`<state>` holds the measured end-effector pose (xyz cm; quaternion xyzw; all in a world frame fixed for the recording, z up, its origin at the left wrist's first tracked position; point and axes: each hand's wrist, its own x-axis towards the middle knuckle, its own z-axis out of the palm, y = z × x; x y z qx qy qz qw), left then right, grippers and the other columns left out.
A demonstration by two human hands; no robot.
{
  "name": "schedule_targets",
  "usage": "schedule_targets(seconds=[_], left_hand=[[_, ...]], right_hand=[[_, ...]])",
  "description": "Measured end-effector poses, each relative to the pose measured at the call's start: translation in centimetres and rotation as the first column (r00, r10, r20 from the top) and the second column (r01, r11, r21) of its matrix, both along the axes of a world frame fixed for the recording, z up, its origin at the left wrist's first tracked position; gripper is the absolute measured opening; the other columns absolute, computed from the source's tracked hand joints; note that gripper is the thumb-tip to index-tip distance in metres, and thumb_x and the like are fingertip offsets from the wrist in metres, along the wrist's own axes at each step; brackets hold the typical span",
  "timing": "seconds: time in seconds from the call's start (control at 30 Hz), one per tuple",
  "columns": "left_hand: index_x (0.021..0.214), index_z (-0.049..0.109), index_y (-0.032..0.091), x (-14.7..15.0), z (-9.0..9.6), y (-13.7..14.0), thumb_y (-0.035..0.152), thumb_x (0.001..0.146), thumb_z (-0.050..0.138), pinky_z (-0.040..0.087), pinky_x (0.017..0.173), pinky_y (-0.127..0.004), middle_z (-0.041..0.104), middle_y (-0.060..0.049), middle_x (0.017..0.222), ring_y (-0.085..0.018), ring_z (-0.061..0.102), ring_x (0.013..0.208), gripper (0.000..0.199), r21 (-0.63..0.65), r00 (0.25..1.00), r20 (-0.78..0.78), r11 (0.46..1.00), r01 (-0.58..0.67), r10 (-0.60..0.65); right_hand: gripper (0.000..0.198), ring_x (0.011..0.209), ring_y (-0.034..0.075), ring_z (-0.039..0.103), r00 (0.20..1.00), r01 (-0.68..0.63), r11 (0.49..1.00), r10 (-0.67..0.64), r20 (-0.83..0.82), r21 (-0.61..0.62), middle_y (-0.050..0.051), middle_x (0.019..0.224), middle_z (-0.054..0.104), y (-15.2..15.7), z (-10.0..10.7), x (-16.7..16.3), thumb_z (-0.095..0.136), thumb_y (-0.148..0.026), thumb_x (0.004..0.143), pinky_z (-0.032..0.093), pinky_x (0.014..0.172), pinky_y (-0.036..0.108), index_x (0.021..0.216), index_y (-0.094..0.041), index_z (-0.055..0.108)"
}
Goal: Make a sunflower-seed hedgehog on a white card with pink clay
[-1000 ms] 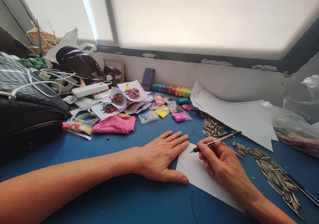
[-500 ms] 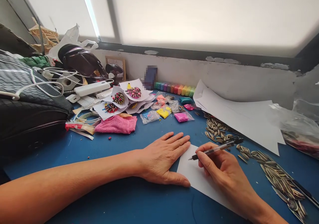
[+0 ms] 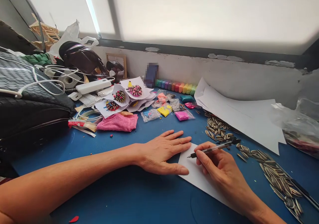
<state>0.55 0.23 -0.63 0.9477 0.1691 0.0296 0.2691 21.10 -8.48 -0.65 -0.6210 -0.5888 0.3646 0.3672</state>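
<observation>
A sheet of white paper [image 3: 199, 174] lies on the blue tabletop, its left end under my left hand [image 3: 165, 152]. That hand is open, palm down, with the fingers spread and the thumb over the paper's edge. In my right hand [image 3: 221, 170] is a black pen [image 3: 214, 149] with a clear barrel, held in a writing grip. Its tip points left, at or just above the paper; contact cannot be made out. My right hand hides part of the sheet, and no marks show on the rest.
Sunflower seeds [image 3: 279, 174] lie on the right, near another pen [image 3: 305, 192]. Behind them rest larger paper sheets [image 3: 239, 117]. Clay packets [image 3: 183, 115], a pink cloth [image 3: 118, 122] and seed-decorated papers [image 3: 134, 88] sit further back. A black bag [image 3: 32, 107] stands at left.
The view has shifted slightly. My left hand's thumb has moved up a little along the paper's edge. The pen tip has shifted slightly left and up.
</observation>
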Motion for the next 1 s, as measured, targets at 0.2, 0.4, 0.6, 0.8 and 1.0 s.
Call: schedule_targets(seconds=[0.2, 0.4, 0.6, 0.8, 1.0], left_hand=[[0.155, 0.023, 0.020, 0.00, -0.40, 0.15, 0.062, 0.091, 0.049, 0.005, 0.123, -0.049, 0.016, -0.007, 0.162, -0.029, 0.004, 0.151, 0.081, 0.048, 1.000, 0.002, 0.999, 0.017, -0.017], [0.156, 0.019, 0.016, -0.06, -0.41, -0.04, 0.061, 0.094, 0.043, 0.007, 0.122, -0.051, 0.016, -0.011, 0.161, -0.030, 0.006, 0.151, 0.080, 0.068, 0.999, 0.026, 0.997, 0.031, -0.033], [0.156, 0.020, 0.017, -0.09, -0.23, 0.00, 0.062, 0.093, 0.045, 0.006, 0.123, -0.051, 0.016, -0.010, 0.162, -0.030, 0.006, 0.151, 0.081, 0.064, 0.999, 0.020, 0.998, 0.024, -0.025], [0.156, 0.020, 0.015, -0.07, -0.19, 0.15, 0.063, 0.092, 0.047, 0.006, 0.123, -0.050, 0.015, -0.011, 0.162, -0.030, 0.006, 0.151, 0.085, 0.053, 1.000, 0.012, 0.998, 0.021, -0.022], [0.155, 0.022, 0.014, -0.10, -0.21, 0.23, 0.065, 0.092, 0.046, 0.003, 0.123, -0.046, 0.013, -0.009, 0.162, -0.028, 0.003, 0.151, 0.085, 0.046, 1.000, -0.009, 0.999, 0.020, -0.020]], right_hand=[[0.036, 0.051, 0.012, 0.051, 0.999, -0.026, 0.999, 0.025, 0.029, 0.031, -0.003, 0.061, 0.058, 0.14, 0.17, -0.04, 0.053, -0.057, 0.088, 0.044, 0.050, 0.024, 0.083, -0.022, 0.060], [0.041, 0.052, 0.013, 0.052, 1.000, -0.004, 1.000, 0.004, 0.011, -0.030, -0.002, 0.064, 0.059, 0.28, 0.52, 0.04, 0.052, -0.063, 0.086, 0.044, 0.049, 0.024, 0.086, -0.023, 0.060], [0.040, 0.048, 0.011, 0.049, 0.999, 0.040, 0.999, -0.041, -0.035, -0.022, -0.002, 0.064, 0.060, 0.30, 0.49, 0.27, 0.055, -0.062, 0.084, 0.040, 0.044, 0.023, 0.086, -0.022, 0.062], [0.038, 0.050, 0.013, 0.054, 0.999, 0.004, 1.000, -0.005, 0.040, 0.017, 0.000, 0.064, 0.065, -0.05, 0.66, 0.39, 0.056, -0.058, 0.085, 0.048, 0.050, 0.025, 0.087, -0.022, 0.066], [0.040, 0.052, 0.014, 0.057, 0.998, -0.017, 1.000, 0.018, 0.064, -0.022, -0.001, 0.060, 0.061, 0.27, 0.55, 0.65, 0.054, -0.060, 0.085, 0.049, 0.050, 0.025, 0.088, -0.022, 0.066]])
